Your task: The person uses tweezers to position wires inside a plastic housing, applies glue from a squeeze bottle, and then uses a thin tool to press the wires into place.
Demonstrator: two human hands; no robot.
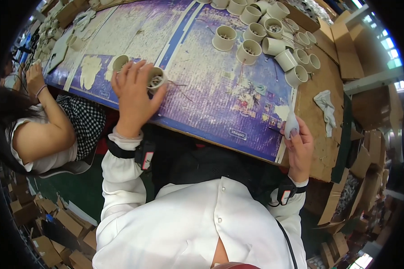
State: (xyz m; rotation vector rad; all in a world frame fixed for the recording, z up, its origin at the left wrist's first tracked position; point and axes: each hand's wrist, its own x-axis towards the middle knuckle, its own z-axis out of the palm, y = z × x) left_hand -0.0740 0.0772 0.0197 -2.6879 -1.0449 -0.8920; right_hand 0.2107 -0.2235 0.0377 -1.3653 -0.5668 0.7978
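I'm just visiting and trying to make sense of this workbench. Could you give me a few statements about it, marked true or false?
1. The left hand grips a cream cup-shaped part on the purple mat. True.
2. The right hand is empty. False: it holds a small white tool at the table's near edge.
3. A cluster of similar cream cups sits at the far right of the mat. True.
4. A white rag lies on the purple mat. False: it lies on bare cardboard right of the mat.
5. Nobody else is nearby. False: another person sits to the left.
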